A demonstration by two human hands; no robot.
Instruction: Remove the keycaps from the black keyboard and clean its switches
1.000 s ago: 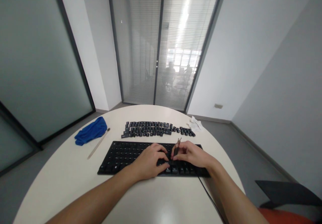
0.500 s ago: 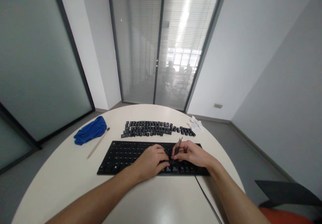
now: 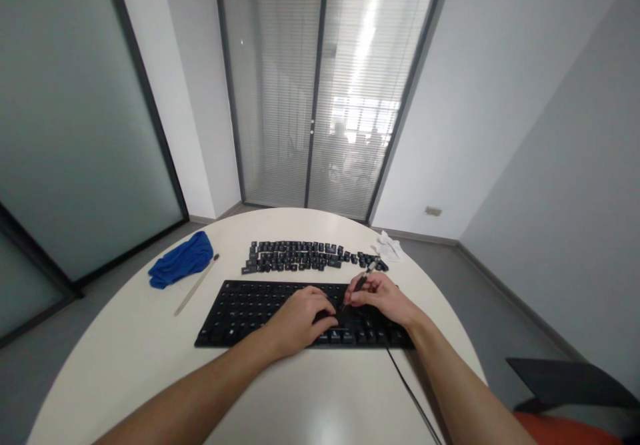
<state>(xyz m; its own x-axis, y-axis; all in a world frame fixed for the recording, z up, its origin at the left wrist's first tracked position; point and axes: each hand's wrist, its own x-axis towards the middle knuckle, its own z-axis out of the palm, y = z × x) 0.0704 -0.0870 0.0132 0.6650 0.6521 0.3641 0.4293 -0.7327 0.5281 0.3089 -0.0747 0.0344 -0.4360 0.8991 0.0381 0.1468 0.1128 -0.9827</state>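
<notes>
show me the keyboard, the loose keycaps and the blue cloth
Keyboard (image 3: 247, 306): head view, on its left half
Loose keycaps (image 3: 299, 257): head view, near the group's middle
Blue cloth (image 3: 183, 261): head view, on its middle

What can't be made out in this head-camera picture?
Head view:
Tip of the pen-like tool: too small against the keyboard.
Keyboard part beneath the left hand: hidden by it.
Legends on the loose keycaps: too small to read.
Far end of the cable: cut off by the bottom edge.
</notes>
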